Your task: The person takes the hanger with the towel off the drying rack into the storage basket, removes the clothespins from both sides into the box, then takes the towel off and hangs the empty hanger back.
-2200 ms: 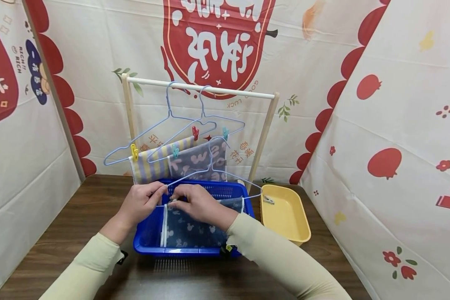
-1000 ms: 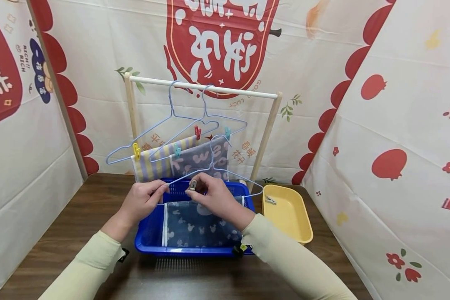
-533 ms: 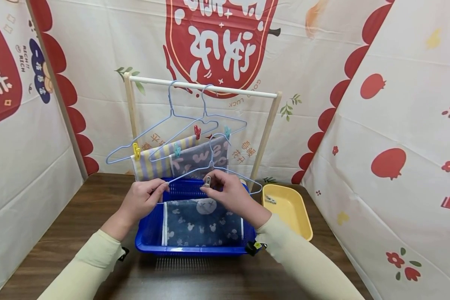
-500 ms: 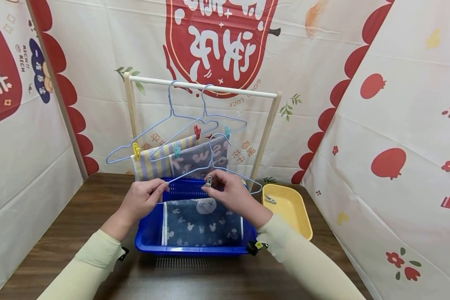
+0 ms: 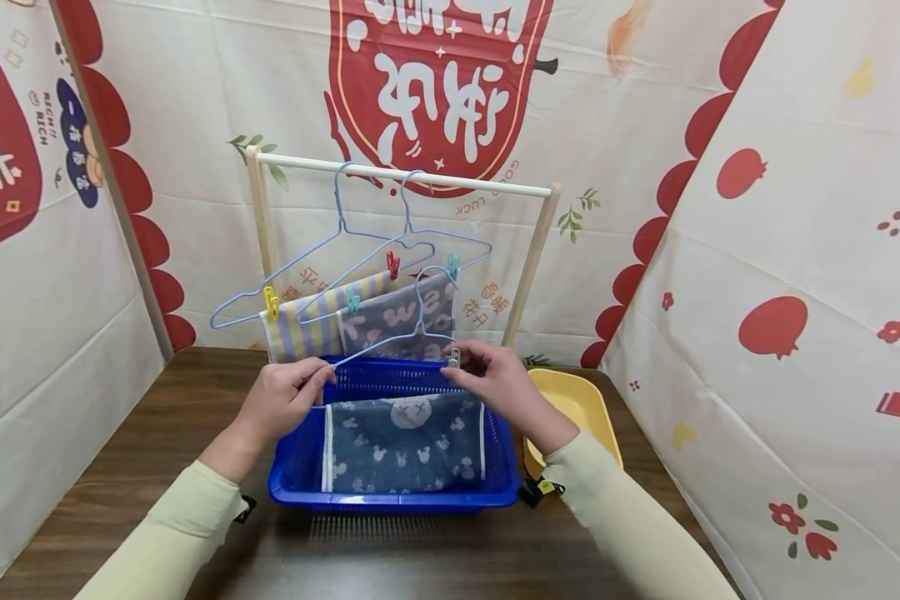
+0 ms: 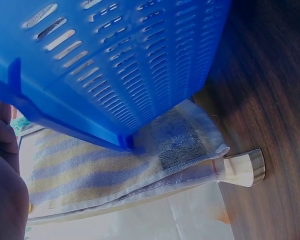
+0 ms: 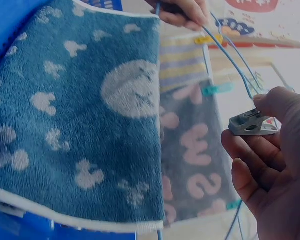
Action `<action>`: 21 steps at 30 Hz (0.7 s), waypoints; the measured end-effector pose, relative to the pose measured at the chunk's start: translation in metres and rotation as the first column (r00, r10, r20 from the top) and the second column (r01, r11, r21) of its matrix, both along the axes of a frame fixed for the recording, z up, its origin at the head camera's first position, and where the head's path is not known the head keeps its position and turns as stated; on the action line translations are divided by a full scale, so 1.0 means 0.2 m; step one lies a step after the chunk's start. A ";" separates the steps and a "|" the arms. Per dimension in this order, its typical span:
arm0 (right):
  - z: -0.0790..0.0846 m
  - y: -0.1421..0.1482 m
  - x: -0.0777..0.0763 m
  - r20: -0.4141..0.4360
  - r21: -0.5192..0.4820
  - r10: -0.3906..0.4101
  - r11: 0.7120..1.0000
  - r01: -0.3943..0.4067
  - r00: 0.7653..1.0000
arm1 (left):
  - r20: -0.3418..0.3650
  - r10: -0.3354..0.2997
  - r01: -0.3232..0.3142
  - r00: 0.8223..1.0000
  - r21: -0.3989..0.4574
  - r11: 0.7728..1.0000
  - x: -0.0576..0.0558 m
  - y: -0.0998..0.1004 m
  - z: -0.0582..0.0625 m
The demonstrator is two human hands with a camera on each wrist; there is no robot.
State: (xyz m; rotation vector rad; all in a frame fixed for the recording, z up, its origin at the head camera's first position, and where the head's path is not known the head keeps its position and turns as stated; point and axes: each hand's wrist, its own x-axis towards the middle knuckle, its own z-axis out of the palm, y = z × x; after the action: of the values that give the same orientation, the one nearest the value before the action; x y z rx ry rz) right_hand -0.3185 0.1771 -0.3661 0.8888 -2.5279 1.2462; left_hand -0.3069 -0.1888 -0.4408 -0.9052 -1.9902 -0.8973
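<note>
My left hand (image 5: pixel 281 404) grips the left end of a blue wire hanger (image 5: pixel 375 343), held above the blue basket (image 5: pixel 390 500). A dark blue towel (image 5: pixel 401 446) with pale mouse-head prints and white edging is draped over the hanger's lower bar. My right hand (image 5: pixel 506 387) pinches a grey clothespin (image 7: pixel 252 124) between thumb and fingers, close to the hanger's right shoulder. No clothespin shows along the towel's top edge in the right wrist view. The hanger's right end is hidden behind my right hand in the head view.
A rack (image 5: pixel 405 177) stands behind, bearing two hangers with a striped towel (image 5: pixel 315 329) and a grey lettered towel (image 5: pixel 401 321), fastened by coloured clothespins. A yellow tray (image 5: pixel 611 442) sits at right, partly covered by my right arm. Printed cloth walls (image 5: pixel 795 208) surround the table.
My right hand has moved right from the towel's upper left corner to the hanger's right shoulder, carrying the clothespin. My left hand has kept its grip on the hanger.
</note>
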 end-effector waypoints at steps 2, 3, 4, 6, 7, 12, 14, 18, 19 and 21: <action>0.00 0.03 0.00 0.017 -0.008 -0.025 1.000 0.025 1.000 | 0.000 -0.003 0.003 1.000 -0.001 1.000 0.00 0.00 0.00; 0.00 0.05 0.00 0.022 -0.013 -0.036 0.999 0.036 0.999 | -0.001 -0.005 0.005 1.000 -0.001 1.000 0.00 0.00 0.00; 0.00 0.06 0.00 0.027 -0.019 -0.046 0.999 0.047 0.999 | -0.002 -0.007 0.007 1.000 -0.001 1.000 0.00 0.00 0.00; 0.00 0.10 0.00 0.025 -0.026 -0.065 0.997 0.066 0.998 | -0.008 -0.010 0.010 1.000 0.000 1.000 0.00 0.00 0.00; -0.01 0.11 -0.01 0.022 -0.033 -0.076 0.997 0.077 0.997 | -0.012 -0.008 0.008 1.000 -0.002 1.000 0.00 0.00 0.00; -0.02 0.20 -0.03 -0.008 -0.071 -0.116 0.991 0.115 0.993 | -0.027 -0.005 0.005 1.000 -0.008 1.000 -0.01 0.00 0.01; -0.03 0.25 -0.03 -0.019 -0.084 -0.136 0.987 0.134 0.991 | -0.025 -0.008 0.008 1.000 -0.007 1.000 -0.01 0.00 0.01; -0.05 0.34 -0.06 -0.033 -0.089 -0.189 0.979 0.185 0.981 | -0.028 -0.010 0.010 1.000 -0.008 1.000 -0.01 0.01 0.01; -0.06 0.37 -0.07 -0.034 -0.089 -0.202 0.976 0.199 0.979 | -0.030 -0.010 0.010 0.999 -0.007 1.000 -0.01 0.01 0.01; -0.07 0.43 -0.10 -0.033 -0.083 -0.236 0.969 0.233 0.971 | -0.033 -0.007 0.007 0.999 -0.007 1.000 -0.01 0.00 0.01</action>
State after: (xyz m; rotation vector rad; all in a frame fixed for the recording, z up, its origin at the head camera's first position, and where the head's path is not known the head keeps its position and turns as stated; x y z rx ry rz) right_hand -0.3380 0.2624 -0.3801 0.5730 -2.4464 1.2274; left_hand -0.3080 -0.1880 -0.4396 -0.9254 -1.9637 -0.8745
